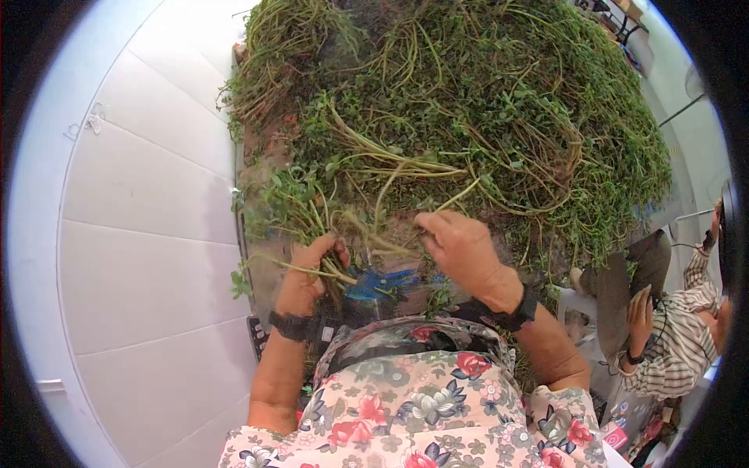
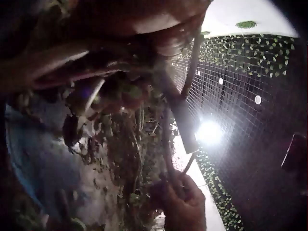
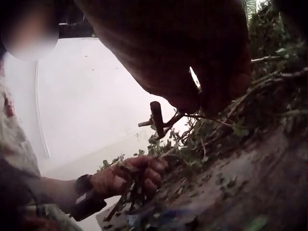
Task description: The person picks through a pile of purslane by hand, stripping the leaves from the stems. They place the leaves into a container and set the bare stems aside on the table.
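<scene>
In the head view my left hand (image 1: 307,273) grips a bunch of leafy green stems (image 1: 300,207), their cut ends poking out below the fingers towards the right. My right hand (image 1: 466,248) is a little to the right, thumb and fingers pinching a stem (image 1: 456,195). Blurred stems (image 1: 382,243) stretch between the two hands. The right wrist view shows the left hand (image 3: 132,178) curled round its bunch, with thick stem ends (image 3: 157,118) hanging near the dark right hand (image 3: 192,53). In the left wrist view, the right hand (image 2: 185,207) holds a thin stem.
A big heap of leafy greens (image 1: 499,109) covers most of the table (image 1: 269,148). A blue patch (image 1: 382,285) lies at the near edge. White panelled wall (image 1: 148,195) stands on the left. Another person in a striped shirt (image 1: 679,343) sits at right.
</scene>
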`<state>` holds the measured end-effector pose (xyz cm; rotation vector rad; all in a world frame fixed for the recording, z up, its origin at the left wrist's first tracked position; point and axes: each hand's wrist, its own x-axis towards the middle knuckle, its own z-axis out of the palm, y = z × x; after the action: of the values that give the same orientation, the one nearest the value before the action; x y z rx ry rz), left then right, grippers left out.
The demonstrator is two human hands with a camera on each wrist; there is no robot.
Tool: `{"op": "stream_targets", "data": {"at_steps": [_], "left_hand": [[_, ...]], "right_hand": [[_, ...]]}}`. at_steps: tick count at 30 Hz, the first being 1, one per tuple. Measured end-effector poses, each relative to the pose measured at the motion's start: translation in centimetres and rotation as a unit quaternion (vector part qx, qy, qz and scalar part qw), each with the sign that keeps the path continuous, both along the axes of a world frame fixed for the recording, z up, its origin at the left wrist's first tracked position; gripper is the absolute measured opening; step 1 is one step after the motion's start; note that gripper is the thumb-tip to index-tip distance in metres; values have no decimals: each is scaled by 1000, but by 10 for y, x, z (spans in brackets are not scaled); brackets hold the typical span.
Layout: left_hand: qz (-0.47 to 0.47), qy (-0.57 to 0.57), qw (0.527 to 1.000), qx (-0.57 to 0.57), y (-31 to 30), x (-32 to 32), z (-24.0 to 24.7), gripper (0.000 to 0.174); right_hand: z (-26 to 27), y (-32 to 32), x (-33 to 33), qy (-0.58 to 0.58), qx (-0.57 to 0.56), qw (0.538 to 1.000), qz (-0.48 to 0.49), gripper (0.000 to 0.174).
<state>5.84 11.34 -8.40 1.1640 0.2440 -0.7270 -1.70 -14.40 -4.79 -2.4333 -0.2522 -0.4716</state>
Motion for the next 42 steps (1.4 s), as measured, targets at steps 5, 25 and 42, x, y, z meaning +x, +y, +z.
{"op": "stream_targets", "data": {"at_steps": [5,25,42], "left_hand": [[0,-14,999,-30,-17,-18,29,23],[-5,10,1000,12,-35,-31,16,28],[8,-34,998,57,-37,-35,20,22]], "right_hand": [[-11,15,-6,20,9,1000,12,18],[-13,27,-11,55,-108,992,25,6],[1,9,9,22,172,978,-117,16]]}}
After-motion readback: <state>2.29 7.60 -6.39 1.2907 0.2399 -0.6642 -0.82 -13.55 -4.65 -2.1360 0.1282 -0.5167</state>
